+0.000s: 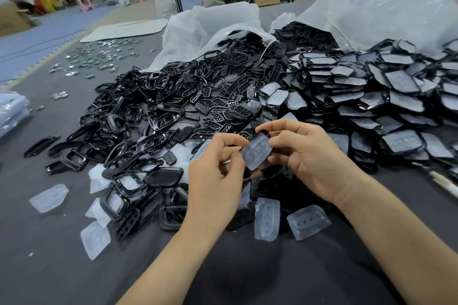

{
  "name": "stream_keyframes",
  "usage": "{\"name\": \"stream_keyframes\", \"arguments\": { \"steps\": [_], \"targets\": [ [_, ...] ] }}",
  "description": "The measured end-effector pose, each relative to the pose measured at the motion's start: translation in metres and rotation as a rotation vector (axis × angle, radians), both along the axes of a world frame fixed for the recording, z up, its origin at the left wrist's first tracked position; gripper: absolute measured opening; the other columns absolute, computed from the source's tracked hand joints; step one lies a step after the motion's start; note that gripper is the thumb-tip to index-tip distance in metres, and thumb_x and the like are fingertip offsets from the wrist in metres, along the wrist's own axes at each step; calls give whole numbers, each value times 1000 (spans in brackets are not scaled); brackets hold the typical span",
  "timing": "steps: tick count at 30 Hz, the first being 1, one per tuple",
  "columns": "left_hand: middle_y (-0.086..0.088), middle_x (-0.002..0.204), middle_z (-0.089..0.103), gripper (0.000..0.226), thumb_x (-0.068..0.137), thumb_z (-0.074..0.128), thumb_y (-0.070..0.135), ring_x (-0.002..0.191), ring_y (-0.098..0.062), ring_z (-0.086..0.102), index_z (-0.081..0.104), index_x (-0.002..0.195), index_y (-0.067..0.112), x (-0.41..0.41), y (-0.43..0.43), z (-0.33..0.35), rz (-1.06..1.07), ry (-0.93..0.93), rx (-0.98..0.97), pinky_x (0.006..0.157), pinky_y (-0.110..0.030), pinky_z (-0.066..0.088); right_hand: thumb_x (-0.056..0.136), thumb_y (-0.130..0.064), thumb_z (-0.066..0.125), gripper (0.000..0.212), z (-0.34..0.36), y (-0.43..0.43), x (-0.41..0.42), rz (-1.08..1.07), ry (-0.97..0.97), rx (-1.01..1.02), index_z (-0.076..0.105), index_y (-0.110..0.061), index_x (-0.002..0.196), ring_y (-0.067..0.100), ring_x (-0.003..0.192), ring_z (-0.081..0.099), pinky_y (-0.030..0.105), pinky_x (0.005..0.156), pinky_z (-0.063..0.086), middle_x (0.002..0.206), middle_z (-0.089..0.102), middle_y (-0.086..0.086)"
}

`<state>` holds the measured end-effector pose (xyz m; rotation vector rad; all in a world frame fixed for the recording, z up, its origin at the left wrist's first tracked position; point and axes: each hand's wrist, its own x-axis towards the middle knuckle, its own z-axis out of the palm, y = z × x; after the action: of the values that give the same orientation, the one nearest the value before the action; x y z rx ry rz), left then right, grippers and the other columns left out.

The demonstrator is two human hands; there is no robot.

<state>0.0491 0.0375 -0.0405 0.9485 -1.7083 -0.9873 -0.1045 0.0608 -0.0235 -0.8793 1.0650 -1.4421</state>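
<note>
- Bench: dark grey felt-like cover, matte, carries everything.
- Two plastic bags at the far side, mouths open towards the near side: a milky one far centre, a clear glossy one far right.
- Right heap: black shells with frosted pads already fitted, lying shingled like tiles.
- Left-centre heap: glossy black open frames, hard plastic, tangled.
- Centre heap: small black button plates with slotted holes.
- Far left: scatter of small shiny metal and green parts, too small to identify.
- Left hand: thumb and forefinger pinch the pad's left edge, other fingers curled.
- Right hand: thumb and forefinger pinch the pad's far-right end.
- Loose pads on the bench just near of the hands, more at near left.
- Silicone button pad: held between both hands above the heap's near edge. Translucent, soft, three round dimples in a row. Long axis runs near-left to far-right, dimpled face towards the camera. Both hands on it, neither nearer.
- Black part peeks out at the pad's far end; most of it is hidden.
- Likely step: seating pad into that part, so the two long axes must line up.
</note>
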Motion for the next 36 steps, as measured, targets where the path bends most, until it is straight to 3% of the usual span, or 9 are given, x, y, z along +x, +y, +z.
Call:
{"name": "stream_keyframes", "arguments": {
  "steps": [2,7,10,15,24,27,30,32,36],
  "targets": [
    [-4,75,71,25,85,48,14,71,-34,67,63,86,34,0,1,1,-18,39,44,65,-53,58,86,10,50,34,0,0,0,-1,5,4,73,-12,76,12,66,62,18,56,50,73,65,6],
    [-6,75,73,34,92,45,-9,75,-21,74,64,88,19,0,0,1,-77,161,145,64,-26,58,87,10,51,26,2,2,0,-7,-24,24,71,-6,81,11,64,64,17,55,50,73,68,8],
    [-5,69,72,30,92,40,-12,73,-22,74,61,92,9,-1,1,3,-117,234,235,61,-21,56,87,9,52,21,4,2,0,-12,-41,38,69,-2,84,11,61,64,17,54,51,73,68,9],
    [-33,73,62,33,91,40,-12,76,-26,74,62,91,11,-1,-1,5,-112,320,311,61,-22,57,87,9,53,17,6,3,1,-15,-62,55,68,0,86,11,58,62,16,54,51,73,67,11],
    [-14,78,75,22,95,45,-7,75,-24,74,55,103,10,-1,-3,3,-140,386,421,63,-19,55,85,10,56,16,5,2,-1,-35,-31,78,68,-1,84,13,58,63,17,56,52,80,63,15],
    [-17,69,68,23,95,45,-7,75,-23,74,54,103,13,-1,-3,3,-135,352,376,63,-20,56,84,12,55,18,3,1,-1,-64,7,89,67,-1,85,13,56,62,16,56,51,82,61,17],
    [1,53,63,23,96,43,-7,74,-17,73,52,104,14,-1,-3,2,-163,275,302,65,-21,57,84,13,55,19,1,0,-2,-66,35,86,67,-1,86,14,58,62,17,56,52,77,61,12],
    [-1,59,68,25,97,43,-6,77,-18,74,56,100,15,-1,-3,2,-158,236,275,66,-22,57,83,13,57,20,1,1,-3,-60,52,75,68,-3,85,13,60,63,18,57,52,73,62,7],
    [-4,72,67,40,98,46,1,80,-41,65,70,80,27,-1,-6,-1,-42,82,129,74,-48,60,74,6,70,19,0,2,-6,-3,116,56,69,-9,87,14,64,66,20,64,54,71,64,1]
  ]
}}
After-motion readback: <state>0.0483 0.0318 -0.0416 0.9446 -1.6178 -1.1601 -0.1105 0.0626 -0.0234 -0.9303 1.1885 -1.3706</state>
